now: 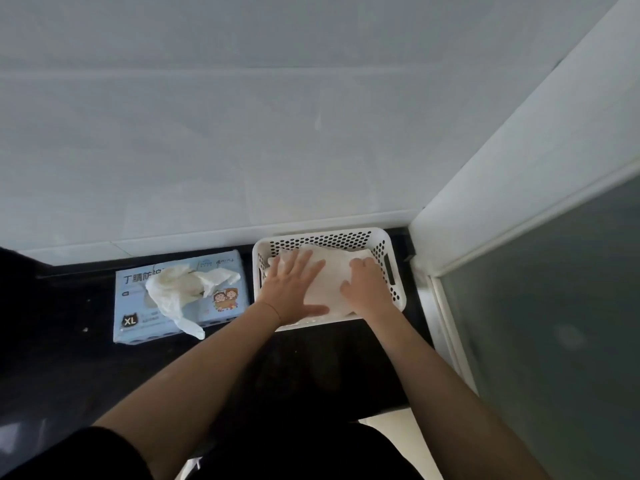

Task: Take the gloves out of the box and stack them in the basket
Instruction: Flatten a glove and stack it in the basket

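Note:
A white perforated basket (388, 251) stands on the dark counter against the wall, at the right. White gloves (333, 279) lie flat inside it. My left hand (292, 289) presses on them with fingers spread and straight. My right hand (367, 285) rests on the right part of the gloves, its fingers bent down onto them. A light blue glove box (221, 308) marked XL lies to the left of the basket. A crumpled white glove (173, 289) hangs out of its opening and trails over the front edge.
The dark counter (69, 341) runs left and toward me. A white wall rises right behind the box and basket. A white frame with frosted glass (554, 306) closes off the right side, close to the basket.

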The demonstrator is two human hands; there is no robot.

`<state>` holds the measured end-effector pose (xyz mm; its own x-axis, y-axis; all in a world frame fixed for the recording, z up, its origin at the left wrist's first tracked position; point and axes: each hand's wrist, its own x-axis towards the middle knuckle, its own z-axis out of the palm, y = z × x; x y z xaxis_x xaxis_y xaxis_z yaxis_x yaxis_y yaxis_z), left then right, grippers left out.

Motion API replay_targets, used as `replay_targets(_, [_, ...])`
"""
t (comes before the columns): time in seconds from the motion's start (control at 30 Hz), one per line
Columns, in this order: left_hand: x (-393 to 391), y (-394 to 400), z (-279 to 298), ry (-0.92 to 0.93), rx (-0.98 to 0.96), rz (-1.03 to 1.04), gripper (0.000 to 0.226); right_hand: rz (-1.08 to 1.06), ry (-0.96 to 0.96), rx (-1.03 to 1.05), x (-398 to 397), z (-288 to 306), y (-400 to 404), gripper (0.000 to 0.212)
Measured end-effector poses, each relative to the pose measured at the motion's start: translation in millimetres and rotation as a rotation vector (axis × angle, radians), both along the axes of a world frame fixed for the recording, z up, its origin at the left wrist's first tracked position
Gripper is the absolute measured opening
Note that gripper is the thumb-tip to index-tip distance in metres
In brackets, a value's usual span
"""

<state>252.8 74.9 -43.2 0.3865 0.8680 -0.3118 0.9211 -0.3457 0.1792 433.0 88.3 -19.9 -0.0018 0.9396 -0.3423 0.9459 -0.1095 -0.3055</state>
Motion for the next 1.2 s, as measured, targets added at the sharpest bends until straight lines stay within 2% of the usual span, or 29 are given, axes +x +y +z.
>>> replay_targets(0.17, [-34,-16,29,-0.151,0.093,0.108,0.067,0.055,0.125,0.210,-51,24,-3,0.029])
replay_targets(0.27, [-79,-27,45,-0.319,0.217,0.320,0.040,0.151,0.184,0.227,-102,29,-7,0.024])
replay_targets(0.37, [-135,-38,54,-0.287,0.323,0.537,0.035,0.232,0.226,0.195,-154,31,-17,0.021])
replay_targets(0.47, [-182,-47,56,-0.226,0.226,0.675,0.041,0.274,0.225,0.187,-192,34,-26,0.020])
replay_targets(0.53, [-204,-50,57,-0.258,0.142,0.750,0.031,0.286,0.195,0.189,-209,38,-30,0.021])
replay_targets(0.67, [-225,-51,71,-0.532,0.064,0.880,0.015,0.272,0.219,0.165,-231,45,-34,0.021])
replay_targets(0.8, [-236,-46,82,-0.571,0.036,0.888,0.011,0.231,0.281,0.130,-242,53,-34,0.020])
replay_targets(0.93, [-237,-49,78,-0.546,-0.205,0.854,0.018,0.211,0.292,-0.012,-252,61,-38,0.021])
replay_targets(1.0, [-235,-50,77,-0.529,-0.170,0.859,0.013,0.215,0.273,-0.029,-253,62,-43,0.018])
replay_targets(1.1, [-231,-49,82,-0.608,-0.071,0.857,0.012,0.183,0.280,-0.024,-250,57,-49,0.008])
replay_targets(1.2, [-224,-49,90,-0.729,-0.053,0.819,0.016,0.170,0.291,-0.061,-253,53,-54,0.031])
